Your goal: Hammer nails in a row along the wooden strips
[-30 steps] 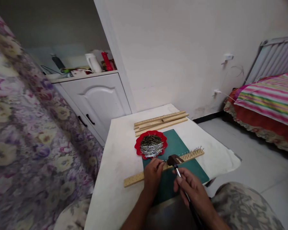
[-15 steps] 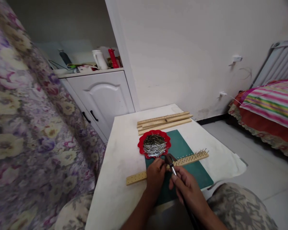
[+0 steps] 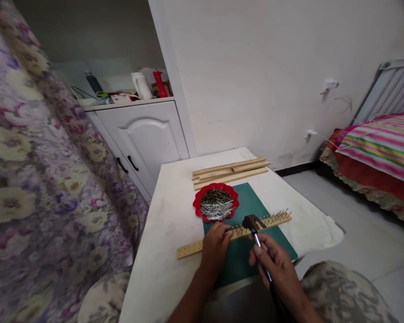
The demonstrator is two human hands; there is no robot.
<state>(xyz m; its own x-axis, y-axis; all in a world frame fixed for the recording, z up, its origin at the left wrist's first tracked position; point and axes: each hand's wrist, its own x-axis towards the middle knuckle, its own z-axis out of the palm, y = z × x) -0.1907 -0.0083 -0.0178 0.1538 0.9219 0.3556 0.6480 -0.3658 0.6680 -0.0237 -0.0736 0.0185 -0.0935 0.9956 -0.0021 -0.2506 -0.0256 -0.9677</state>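
Note:
My right hand (image 3: 272, 260) is wrapped round the handle of a claw hammer (image 3: 252, 223), whose head hovers over a long wooden strip (image 3: 190, 249). Several nails (image 3: 278, 218) stick up from the strip's right part; its left end has rows of small holes. My left hand (image 3: 215, 246) rests across the strip, left of the hammer head, with thumb and forefinger pinched on what looks like a nail, mostly hidden by the fingers. Beneath lies a green mat (image 3: 247, 202). A red scalloped dish (image 3: 197, 202) full of loose nails stands just beyond my left hand.
Several wooden strips (image 3: 230, 171) lie at the back of the white-covered table (image 3: 161, 215). A floral curtain (image 3: 37, 179) hangs at left beside a white cabinet (image 3: 148, 139). To the right is a bed (image 3: 384, 143) with a striped cover.
The hammer and my right hand have moved to the right, away from my left fingertips, uncovering nails in the strip. My left hand has shifted slightly left and stays pinched at the strip.

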